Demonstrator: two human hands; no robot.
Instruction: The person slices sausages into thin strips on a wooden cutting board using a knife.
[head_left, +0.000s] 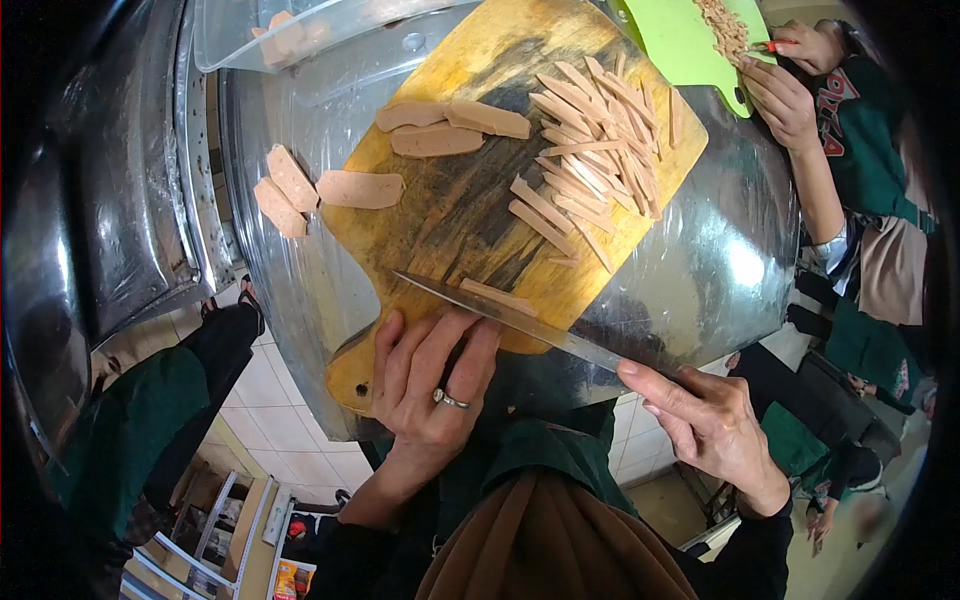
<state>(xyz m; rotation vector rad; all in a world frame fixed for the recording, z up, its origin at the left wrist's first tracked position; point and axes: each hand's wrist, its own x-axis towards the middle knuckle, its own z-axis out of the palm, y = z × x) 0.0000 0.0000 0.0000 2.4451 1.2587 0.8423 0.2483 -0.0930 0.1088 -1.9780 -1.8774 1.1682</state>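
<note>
My right hand is closed around the handle end of a kitchen knife, its blade pointing left across the lower part of a worn wooden cutting board. Curled beside the blade, the fingers of my left hand press down at the board's near edge; whatever lies under them is hidden. One cut strip of pinkish processed meat rests just beyond the blade. A heap of similar strips covers the board's right side. Several thick meat slices lie at the upper left, and one slice overhangs the edge.
Two more slices sit on the plastic-covered table, below a clear tub. At upper right, another person's hands work with a red-handled knife on a green board holding chopped pieces. Other people stand around.
</note>
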